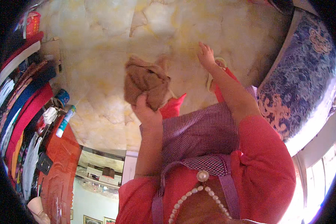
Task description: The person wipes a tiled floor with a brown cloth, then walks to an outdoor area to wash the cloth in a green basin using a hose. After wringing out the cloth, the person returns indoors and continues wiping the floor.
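My left hand grips the lower edge of a crumpled brown cloth, which hangs in folds above the marble-patterned floor. To the right, my right hand is held out with nothing in it, its fingers somewhat apart. Just beside its wrist a slipper shows on the floor, partly hidden by my forearm. A checked apron covers my lap, and red trouser legs show past its edge.
Along the left stand piled folded clothes, with a blue-and-white tube and a dark blue can near them. A reddish wooden door or panel is at lower left. Blue patterned upholstery curves along the right.
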Demonstrator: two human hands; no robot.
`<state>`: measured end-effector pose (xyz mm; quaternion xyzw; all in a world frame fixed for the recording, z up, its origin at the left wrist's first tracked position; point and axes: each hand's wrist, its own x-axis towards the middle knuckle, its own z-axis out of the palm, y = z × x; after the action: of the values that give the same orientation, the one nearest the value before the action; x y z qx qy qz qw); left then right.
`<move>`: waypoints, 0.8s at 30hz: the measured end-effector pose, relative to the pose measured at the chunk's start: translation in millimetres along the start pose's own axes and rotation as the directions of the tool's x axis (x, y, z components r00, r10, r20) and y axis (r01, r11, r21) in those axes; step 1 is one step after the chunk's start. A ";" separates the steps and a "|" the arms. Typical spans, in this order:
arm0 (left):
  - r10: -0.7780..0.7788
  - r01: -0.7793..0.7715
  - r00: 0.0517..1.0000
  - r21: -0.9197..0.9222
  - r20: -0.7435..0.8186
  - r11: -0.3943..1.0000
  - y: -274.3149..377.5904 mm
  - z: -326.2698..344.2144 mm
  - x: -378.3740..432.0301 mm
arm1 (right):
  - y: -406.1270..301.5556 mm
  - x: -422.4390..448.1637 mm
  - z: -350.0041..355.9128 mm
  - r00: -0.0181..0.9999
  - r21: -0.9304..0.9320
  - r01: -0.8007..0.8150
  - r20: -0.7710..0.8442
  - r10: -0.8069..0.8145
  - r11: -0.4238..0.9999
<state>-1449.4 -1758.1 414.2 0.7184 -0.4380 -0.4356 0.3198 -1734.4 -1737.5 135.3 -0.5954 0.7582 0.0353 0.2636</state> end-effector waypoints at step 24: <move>-0.160 -0.037 0.961 -0.677 -0.226 0.735 5.5 -35.9 131.1 | -39.4 105.9 33.2 0.877 0.104 0.479 -0.087 -0.472 0.871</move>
<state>-1387.8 -1876.7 388.4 0.6197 -0.1783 -0.4734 0.6000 -1702.3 -1830.3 70.2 -0.7470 0.5965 -0.0947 0.2778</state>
